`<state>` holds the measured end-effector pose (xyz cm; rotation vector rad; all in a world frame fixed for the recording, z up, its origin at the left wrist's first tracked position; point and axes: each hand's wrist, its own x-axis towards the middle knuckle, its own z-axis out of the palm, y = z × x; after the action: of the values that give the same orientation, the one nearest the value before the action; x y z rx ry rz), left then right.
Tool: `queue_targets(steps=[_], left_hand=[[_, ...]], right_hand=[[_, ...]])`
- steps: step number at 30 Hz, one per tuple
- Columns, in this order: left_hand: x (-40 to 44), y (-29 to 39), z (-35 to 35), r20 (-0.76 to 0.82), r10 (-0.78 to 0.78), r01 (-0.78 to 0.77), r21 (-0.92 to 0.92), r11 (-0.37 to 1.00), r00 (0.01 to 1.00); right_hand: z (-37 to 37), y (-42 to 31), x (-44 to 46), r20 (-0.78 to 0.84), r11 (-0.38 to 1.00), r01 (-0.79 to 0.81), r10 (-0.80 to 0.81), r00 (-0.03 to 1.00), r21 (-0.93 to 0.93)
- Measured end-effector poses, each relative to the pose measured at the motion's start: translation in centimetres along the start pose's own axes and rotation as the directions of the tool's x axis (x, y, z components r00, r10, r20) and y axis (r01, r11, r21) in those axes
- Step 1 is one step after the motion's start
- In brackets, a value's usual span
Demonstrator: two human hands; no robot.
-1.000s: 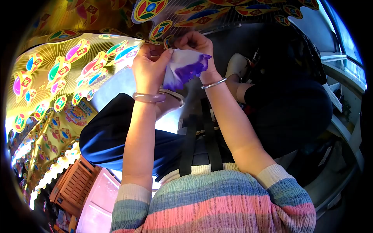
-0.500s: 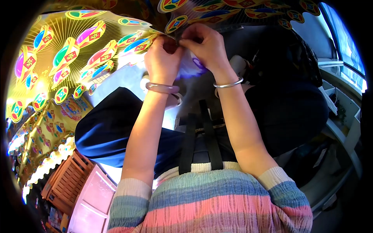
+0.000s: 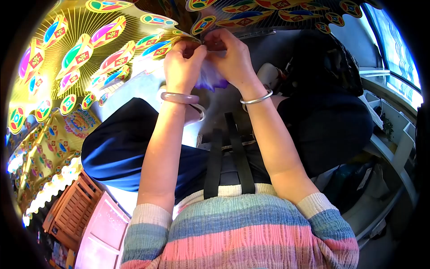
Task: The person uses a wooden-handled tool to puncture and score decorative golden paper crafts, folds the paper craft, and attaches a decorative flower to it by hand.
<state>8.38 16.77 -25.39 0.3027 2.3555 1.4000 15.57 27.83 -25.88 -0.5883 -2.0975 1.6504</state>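
A large shiny gold foil sheet (image 3: 101, 58), printed with coloured gem shapes and red diamonds, spreads from the upper left across the top. Its scalloped edge runs to where my hands meet. My left hand (image 3: 180, 71), with a lilac bangle at the wrist, pinches that edge with thumb and forefinger. Close beside it, my right hand (image 3: 234, 60), wearing a silver bangle, is also closed at the same edge, its thumb near the left thumb. The fingertips are partly hidden. A shaded part of the foil (image 3: 251, 18) continues behind and to the right of my hands.
Beneath the hands is a white and purple patch (image 3: 210, 80), blurred. My dark-trousered knees (image 3: 121, 143) lie on both sides. More gold foil (image 3: 58, 139) hangs at left, above a brown slatted wooden piece (image 3: 76, 204). A black bag-like bundle (image 3: 333, 62) and pale shelving (image 3: 385, 152) stand at right.
The view has shifted slightly, and the foil at left sits a little higher. My right hand's fingers have moved slightly along the edge; both hands remain closed there.
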Motion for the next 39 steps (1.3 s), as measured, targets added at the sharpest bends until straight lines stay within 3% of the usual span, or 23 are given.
queue_targets(steps=[4,7,10,13,14,17,19,20,28,32,37,39], left_hand=[[-0.1,0.0,0.3,-0.011,0.035,-0.034,0.033,0.999,0.999],[-0.1,0.0,0.3,-0.003,0.024,-0.024,0.008,1.000,1.000],[-0.2,0.1,0.5,-0.013,-0.007,0.007,-0.048,0.999,1.000],[-0.6,0.5,0.4,0.019,-0.094,0.095,-0.035,0.995,0.995],[-0.8,0.8,0.4,0.038,-0.132,0.132,-0.015,0.991,0.991],[-1.3,1.3,0.8,0.153,-0.357,0.382,-0.518,0.765,0.921],[-1.4,1.3,0.7,0.210,-0.391,0.431,-0.623,0.653,0.896],[-1.5,1.2,0.7,0.239,-0.404,0.451,-0.670,0.589,0.883],[-1.5,0.6,1.1,0.256,-0.470,0.485,-0.738,0.469,0.845],[-1.4,-0.3,1.0,0.258,-0.428,0.462,-0.740,0.489,0.866],[-0.9,-0.2,0.3,0.207,-0.349,0.402,-0.579,0.709,0.914],[-0.7,-0.2,-0.1,0.215,-0.306,0.374,-0.499,0.782,0.927]], right_hand=[[0.0,0.2,-0.1,-0.041,0.999,0.035,-0.035,0.999,0.001],[-0.5,0.7,0.3,-0.030,0.902,0.307,-0.331,0.943,-0.303],[-0.6,1.1,0.6,-0.003,0.770,0.479,-0.529,0.849,-0.422],[-0.6,0.7,0.5,0.060,0.643,0.561,-0.628,0.776,-0.521],[-0.7,0.8,0.4,0.056,0.646,0.558,-0.627,0.777,-0.521],[-0.6,1.0,0.3,0.041,0.672,0.542,-0.609,0.792,-0.505],[-0.5,0.8,0.1,0.032,0.711,0.521,-0.577,0.816,-0.472],[-0.5,0.7,0.1,0.042,0.728,0.516,-0.560,0.827,-0.452],[-1.0,0.5,0.1,0.092,0.791,0.496,-0.499,0.862,-0.358],[-1.1,0.8,0.0,0.111,0.804,0.439,-0.433,0.895,-0.402],[-1.8,0.8,0.5,0.227,0.817,0.405,-0.339,0.913,-0.411],[-2.2,0.8,1.4,0.274,0.924,0.251,-0.172,0.946,-0.288]])
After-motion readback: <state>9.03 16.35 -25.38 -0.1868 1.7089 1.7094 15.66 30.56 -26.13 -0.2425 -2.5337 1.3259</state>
